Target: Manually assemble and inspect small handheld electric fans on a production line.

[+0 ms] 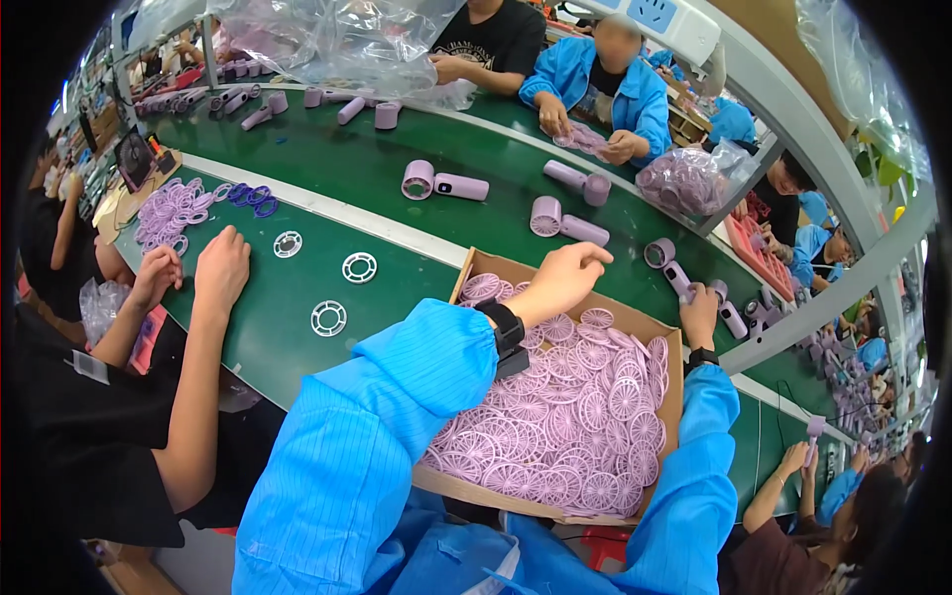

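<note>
In front of me stands a cardboard box (673, 397) filled with round lilac fan grilles (555, 416). My left hand (567, 280) hovers over the box's far side, its fingers loosely stretched to the right and nothing visible in them. Beyond the box's right corner, my right hand (700, 312) grips the handle end of a lilac handheld fan (677, 278) on the green belt. The fan's round, open head points away from me. Close beside that hand lies another lilac fan (733, 319). My fingertips on the right are partly hidden by the hand itself.
Several lilac fans, including one pair of parts (461, 187), lie along the green conveyor belt (347, 164). White rings (359, 267) and a lilac ring pile (171, 210) sit left, near a neighbour's hands (223, 263). A metal post (838, 283) slants at right. Co-workers sit opposite.
</note>
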A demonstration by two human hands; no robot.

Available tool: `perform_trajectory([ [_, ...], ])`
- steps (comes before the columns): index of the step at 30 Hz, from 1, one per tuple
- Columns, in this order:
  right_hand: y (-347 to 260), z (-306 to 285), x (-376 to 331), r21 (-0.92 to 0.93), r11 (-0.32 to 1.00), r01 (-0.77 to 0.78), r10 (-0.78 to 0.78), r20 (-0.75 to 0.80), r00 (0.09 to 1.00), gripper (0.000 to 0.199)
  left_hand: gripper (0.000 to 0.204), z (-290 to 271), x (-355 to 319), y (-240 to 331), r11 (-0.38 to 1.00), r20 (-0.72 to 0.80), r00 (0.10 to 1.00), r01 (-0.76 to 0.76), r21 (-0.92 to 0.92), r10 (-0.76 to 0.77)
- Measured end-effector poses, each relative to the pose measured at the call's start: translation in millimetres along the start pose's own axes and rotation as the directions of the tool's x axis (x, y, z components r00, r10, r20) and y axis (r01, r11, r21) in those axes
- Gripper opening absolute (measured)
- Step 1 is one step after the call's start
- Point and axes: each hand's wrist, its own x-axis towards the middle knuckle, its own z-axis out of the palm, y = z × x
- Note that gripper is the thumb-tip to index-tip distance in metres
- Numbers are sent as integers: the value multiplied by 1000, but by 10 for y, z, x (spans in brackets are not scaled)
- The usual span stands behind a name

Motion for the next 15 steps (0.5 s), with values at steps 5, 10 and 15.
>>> perform_trajectory([
  [5, 323, 206, 101, 92, 991, 93, -80, -129, 988, 35, 26, 105, 111, 47, 997, 11, 997, -70, 18, 70],
  [10, -264, -260, 346, 477, 488, -731, 158, 775, 612, 28, 26, 17, 44, 60, 999, 50, 998, 37, -23, -35],
  [15, -1184, -1047, 560, 513, 487, -707, 85, 777, 623, 26, 26, -10, 65, 58, 904, 215, 955, 268, -334, -204],
])
